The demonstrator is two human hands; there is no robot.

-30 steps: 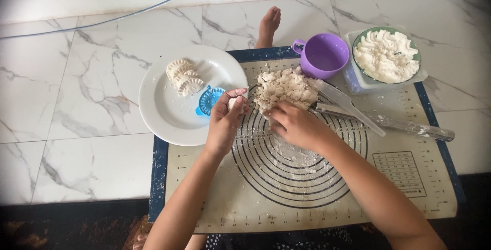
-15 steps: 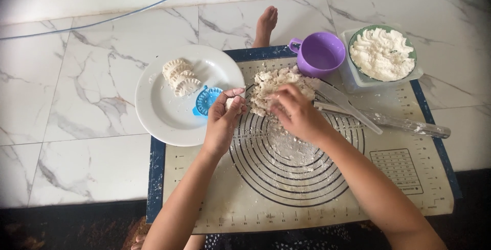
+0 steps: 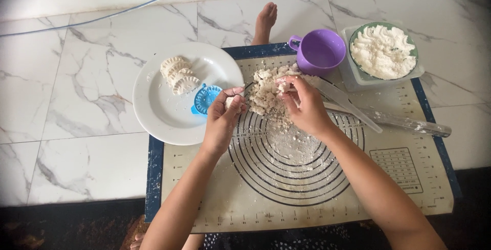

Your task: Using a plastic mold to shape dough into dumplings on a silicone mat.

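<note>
Head view, left hand pinching dough scraps, right hand gathering

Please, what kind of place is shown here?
Probably a home floor used for cooking. A baking mat lies on marble floor tiles, with a plate of shaped dumplings and a bare foot beside it.

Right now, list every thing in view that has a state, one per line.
left hand: fingers pinched on a small dough piece
right hand: fingers in the crumbly dough pile
dough pile: loose, broken into crumbs on the mat
baking mat: flat, dusted with flour
white plate: holds shaped dumplings and a blue press
purple cup: upright, contents unclear
bowl: full of white filling
rolling pin: lying floured
</note>
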